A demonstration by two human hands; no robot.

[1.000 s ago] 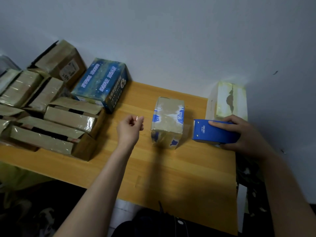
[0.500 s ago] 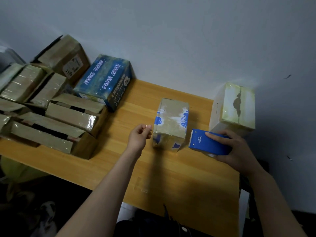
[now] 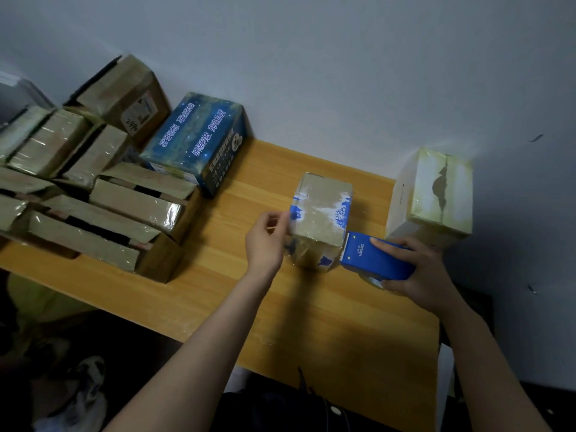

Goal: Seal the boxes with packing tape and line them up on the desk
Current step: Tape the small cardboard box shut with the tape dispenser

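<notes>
A small tape-wrapped box [image 3: 321, 219] stood mid-way along the wooden desk [image 3: 311, 307] while a person's right hand [image 3: 427, 275] curled around a blue tape dispenser [image 3: 374, 260], its toothed end at the box's right front corner. The left hand [image 3: 265, 241] met the box's left edge, fingers bunched; whether they pinched anything could not be told.

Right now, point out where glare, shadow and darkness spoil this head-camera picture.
Head view: dim overall; tape on the brown boxes at left throws glare; a bright patch washes out the white box by the wall; a broad shadow darkens the desk in front of the small box; the floor below is nearly black.
</notes>
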